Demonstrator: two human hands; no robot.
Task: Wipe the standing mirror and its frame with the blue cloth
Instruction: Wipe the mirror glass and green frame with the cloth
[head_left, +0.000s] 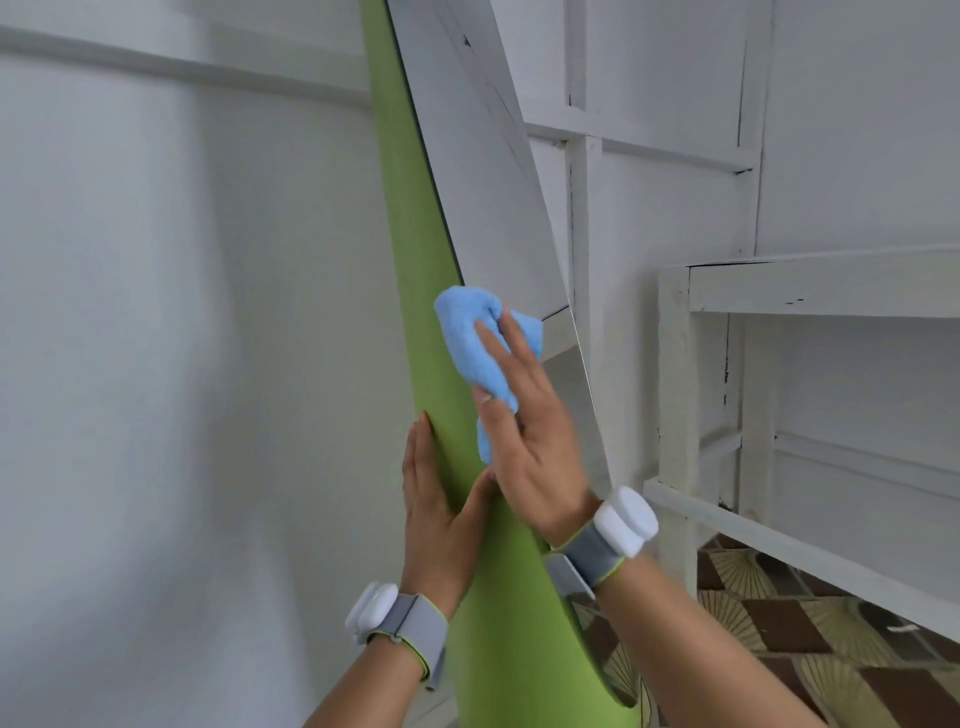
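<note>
My right hand (530, 441) presses the blue cloth (475, 348) flat against the standing mirror, right where the glass (483, 171) meets the green frame (431, 332). The fingers lie nearly straight over the bunched cloth, with the thumb alongside its lower edge; this grip is released rather than clenched, pushing the cloth, not pinching it. The cloth sits about halfway up the visible mirror, partly over the frame's inner edge and partly over the glass.

My left hand (441, 499) braces the frame just below the cloth. Its palm and straight fingers run up the frame's outer side, and the thumb reaches across the front face, so this grip is relaxed too, resting on the frame.

The mirror leans up and away from me. A white wall (156, 312) stands to its left and a white wooden shelf unit (810, 291) to its right. Patterned floor tiles (779, 634) show lower right. Both wrists carry grey bands (415, 629) with white units.
</note>
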